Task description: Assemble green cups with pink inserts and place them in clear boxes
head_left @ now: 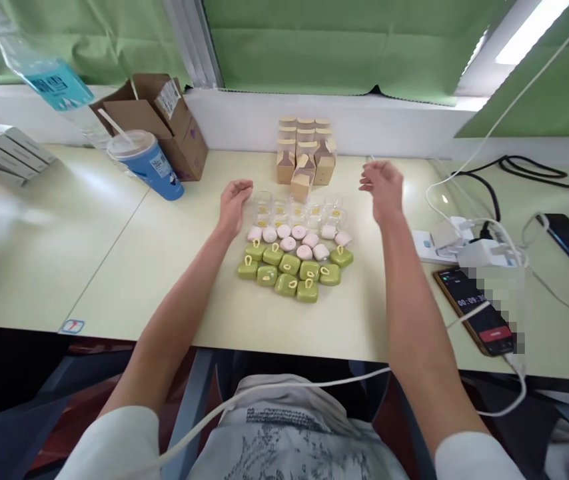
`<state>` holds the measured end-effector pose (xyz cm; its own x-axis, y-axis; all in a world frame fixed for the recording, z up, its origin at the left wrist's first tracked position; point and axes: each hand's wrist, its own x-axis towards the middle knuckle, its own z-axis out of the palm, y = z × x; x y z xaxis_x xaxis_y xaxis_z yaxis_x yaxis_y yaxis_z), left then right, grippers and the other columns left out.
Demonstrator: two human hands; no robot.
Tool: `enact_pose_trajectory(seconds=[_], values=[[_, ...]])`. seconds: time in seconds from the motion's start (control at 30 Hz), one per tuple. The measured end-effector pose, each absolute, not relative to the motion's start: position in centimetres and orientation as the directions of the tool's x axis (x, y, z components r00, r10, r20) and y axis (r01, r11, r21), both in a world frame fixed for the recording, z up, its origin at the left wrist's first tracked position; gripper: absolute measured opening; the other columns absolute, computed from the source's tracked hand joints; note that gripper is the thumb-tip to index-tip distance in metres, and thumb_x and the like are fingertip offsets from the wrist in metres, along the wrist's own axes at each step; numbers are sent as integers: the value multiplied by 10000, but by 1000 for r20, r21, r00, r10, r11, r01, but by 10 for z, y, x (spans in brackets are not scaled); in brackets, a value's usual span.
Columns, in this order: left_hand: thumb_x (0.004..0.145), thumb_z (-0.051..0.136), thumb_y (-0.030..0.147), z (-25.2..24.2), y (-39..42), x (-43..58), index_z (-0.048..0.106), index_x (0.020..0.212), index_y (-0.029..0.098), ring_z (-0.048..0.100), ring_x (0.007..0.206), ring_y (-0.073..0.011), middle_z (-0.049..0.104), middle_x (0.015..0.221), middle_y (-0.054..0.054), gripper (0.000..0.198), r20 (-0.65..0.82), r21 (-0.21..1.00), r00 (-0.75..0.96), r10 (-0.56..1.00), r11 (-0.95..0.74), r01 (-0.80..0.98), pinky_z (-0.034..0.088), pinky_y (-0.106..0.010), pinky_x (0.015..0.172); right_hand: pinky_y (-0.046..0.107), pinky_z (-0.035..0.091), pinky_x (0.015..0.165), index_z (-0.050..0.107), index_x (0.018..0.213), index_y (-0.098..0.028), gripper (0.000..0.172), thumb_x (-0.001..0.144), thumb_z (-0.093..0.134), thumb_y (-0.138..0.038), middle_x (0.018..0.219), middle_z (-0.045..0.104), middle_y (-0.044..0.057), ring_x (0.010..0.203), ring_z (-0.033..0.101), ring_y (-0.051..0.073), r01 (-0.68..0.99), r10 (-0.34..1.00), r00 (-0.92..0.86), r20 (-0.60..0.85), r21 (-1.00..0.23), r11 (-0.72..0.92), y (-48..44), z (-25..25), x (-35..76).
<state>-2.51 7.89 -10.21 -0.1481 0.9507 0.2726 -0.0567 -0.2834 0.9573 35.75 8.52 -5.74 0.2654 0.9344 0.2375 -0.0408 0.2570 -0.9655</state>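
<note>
Left hand [237,201], just left of centre, and right hand [383,188], right of centre: both released, fingers loosely bent, well apart. Between the hands and lower, at mid-frame on the table [264,327]: clear plastic pieces [297,211], then pale pink pieces [298,232], then green cases [289,261] with yellow loops. Small brown boxes [286,171], grouped at upper centre, beyond the clear plastic pieces

Brightly lit; a white strip [534,30] glares far right, the left tabletop [99,183] shines, and edge distortion stretches the plastic bottle [57,83].
</note>
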Motion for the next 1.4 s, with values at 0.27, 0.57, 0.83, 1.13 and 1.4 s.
enact_pose_trajectory(seconds=[0.27, 0.57, 0.83, 1.13, 1.4], values=[[775, 996, 597, -123, 80, -21, 722, 1166, 257, 721, 1434, -321, 796, 1382, -115, 587, 271, 960, -38, 962, -273, -65, 544, -508, 1324, 345, 683, 954, 755, 883, -279, 521, 855, 890, -781, 1012, 825, 9, 981, 796, 175, -97, 939, 253, 231, -960, 263, 88, -109, 328], [689, 1028, 707, -137, 87, -27, 709, 1253, 255, 708, 1509, -372, 777, 1478, -142, 790, 339, 941, -4, 941, -339, -7, 509, -547, 1372, 274, 656, 835, 752, 774, -237, 432, 987, 832, -604, 864, 796, 19, 799, 745, 134, -88, 928, 253, 272, -949, 302, 84, -109, 327], [722, 1009, 662, -138, 89, -30, 722, 1264, 254, 708, 1521, -374, 778, 1512, -150, 736, 339, 940, -7, 941, -339, 28, 532, -550, 1361, 253, 623, 797, 734, 728, -230, 350, 1000, 803, -438, 795, 752, 5, 737, 700, 124, 4, 934, 280, 222, -973, 231, 82, -100, 322], [769, 985, 594, -140, 90, -28, 729, 1254, 259, 721, 1510, -360, 801, 1479, -135, 642, 341, 939, -17, 940, -341, 40, 547, -543, 1346, 275, 632, 851, 688, 739, -240, 373, 1006, 788, -480, 818, 741, 5, 766, 704, 139, 77, 941, 273, 202, -979, 188, 79, -94, 321], [824, 940, 479, -133, 83, -25, 761, 1225, 254, 758, 1455, -331, 819, 1457, -118, 493, 340, 939, -9, 940, -339, 59, 592, -522, 1302, 245, 614, 855, 691, 769, -231, 277, 1030, 687, -321, 825, 734, -2, 796, 712, 126, 121, 950, 266, 164, -983, 136, 69, -87, 313]])
